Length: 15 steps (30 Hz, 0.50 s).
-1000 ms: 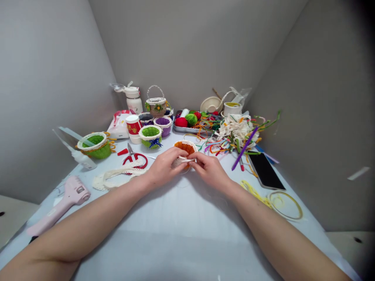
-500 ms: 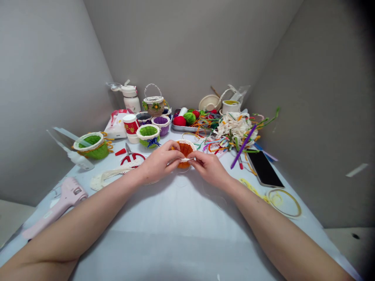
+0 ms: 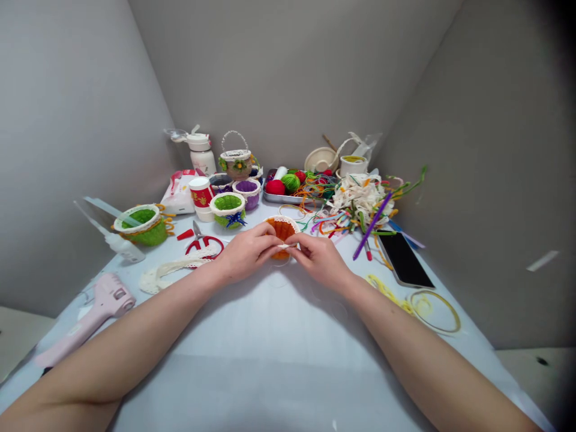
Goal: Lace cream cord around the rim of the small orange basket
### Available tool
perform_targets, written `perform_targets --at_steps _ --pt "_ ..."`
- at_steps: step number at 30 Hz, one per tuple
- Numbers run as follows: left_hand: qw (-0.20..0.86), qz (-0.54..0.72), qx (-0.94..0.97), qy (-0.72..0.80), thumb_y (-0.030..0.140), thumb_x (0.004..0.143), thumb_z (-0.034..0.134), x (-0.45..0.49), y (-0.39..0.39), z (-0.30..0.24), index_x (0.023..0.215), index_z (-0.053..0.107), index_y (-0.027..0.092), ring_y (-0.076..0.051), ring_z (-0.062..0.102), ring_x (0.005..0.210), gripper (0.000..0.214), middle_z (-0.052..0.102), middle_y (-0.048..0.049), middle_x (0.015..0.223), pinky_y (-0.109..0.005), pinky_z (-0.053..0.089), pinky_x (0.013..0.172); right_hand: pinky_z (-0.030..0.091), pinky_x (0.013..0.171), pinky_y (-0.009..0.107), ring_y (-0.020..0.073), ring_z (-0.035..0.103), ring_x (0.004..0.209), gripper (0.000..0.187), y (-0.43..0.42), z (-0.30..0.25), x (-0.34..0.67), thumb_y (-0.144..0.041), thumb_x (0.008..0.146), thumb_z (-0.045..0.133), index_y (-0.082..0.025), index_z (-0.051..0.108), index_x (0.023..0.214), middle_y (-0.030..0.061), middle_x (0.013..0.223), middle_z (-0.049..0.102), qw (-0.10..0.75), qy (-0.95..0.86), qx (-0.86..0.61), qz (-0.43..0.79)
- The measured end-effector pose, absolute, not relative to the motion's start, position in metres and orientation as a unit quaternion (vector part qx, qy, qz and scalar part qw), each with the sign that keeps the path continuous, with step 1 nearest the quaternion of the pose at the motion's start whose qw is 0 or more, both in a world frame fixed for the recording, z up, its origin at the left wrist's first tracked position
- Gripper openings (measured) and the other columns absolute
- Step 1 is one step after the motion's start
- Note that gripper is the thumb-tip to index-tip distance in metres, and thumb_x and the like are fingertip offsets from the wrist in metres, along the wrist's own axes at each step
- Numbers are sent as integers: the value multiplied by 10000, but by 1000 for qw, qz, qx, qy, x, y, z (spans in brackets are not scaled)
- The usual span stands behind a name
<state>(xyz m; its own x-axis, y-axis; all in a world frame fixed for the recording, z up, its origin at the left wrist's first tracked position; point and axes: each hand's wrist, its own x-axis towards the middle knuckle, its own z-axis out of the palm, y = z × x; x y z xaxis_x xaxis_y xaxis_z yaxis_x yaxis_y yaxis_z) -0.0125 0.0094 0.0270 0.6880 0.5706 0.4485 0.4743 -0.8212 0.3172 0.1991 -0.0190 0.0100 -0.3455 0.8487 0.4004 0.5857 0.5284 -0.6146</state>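
An orange yarn basket (image 3: 282, 228) stands in front of me at the middle of the table, its rim edged with white lace trim (image 3: 288, 218). My left hand (image 3: 249, 249) is closed at the near side of the rim, thumb and fingers pinching the white trim. Facing it, my right hand (image 3: 318, 255) pinches the same trim, the fingertips of both hands almost touching. The fingers hide part of the near rim. A thin clear thread loops on the table just below the basket.
Left lie red-handled scissors (image 3: 204, 245), a lace strip (image 3: 157, 276), a pink glue gun (image 3: 105, 297) and a green basket (image 3: 144, 225). Small baskets (image 3: 228, 210) and a yarn tray (image 3: 292, 195) stand behind. Right are a phone (image 3: 405, 259) and a yellow-rimmed hoop (image 3: 456, 315).
My fingertips have drawn slightly closer together on the white trim, covering more of it. The right hand has shifted a little to the left. Otherwise the scene stays the same.
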Motion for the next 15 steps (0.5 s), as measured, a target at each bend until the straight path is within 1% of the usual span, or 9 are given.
perform_targets --at_steps 3,6,10,15 --pt "86 273 914 288 261 985 466 -14 11 26 1066 684 185 -160 615 849 244 630 -70 972 -268 489 747 375 623 219 110 569 636 141 -19 10 199 -257 931 540 -210 668 964 7 847 708 352 -800 -453 175" --pt "81 273 915 285 244 980 468 -15 11 27 1045 684 190 -151 619 838 231 636 -62 963 -252 486 737 386 631 224 120 587 654 148 -19 9 198 -258 935 530 -213 668 966 13 856 714 344 -802 -458 171" --pt "74 275 914 289 238 971 475 -13 7 28 1034 682 191 -145 621 839 222 630 -58 967 -254 497 753 397 639 229 128 605 677 172 -21 10 197 -295 942 533 -220 661 1029 16 883 721 354 -795 -461 170" --pt "58 302 898 314 268 916 572 -8 3 26 1024 673 176 -170 643 899 174 633 -76 1040 -282 519 795 404 668 230 122 606 700 163 -21 11 195 -240 943 516 -212 672 982 19 913 723 351 -806 -446 169"
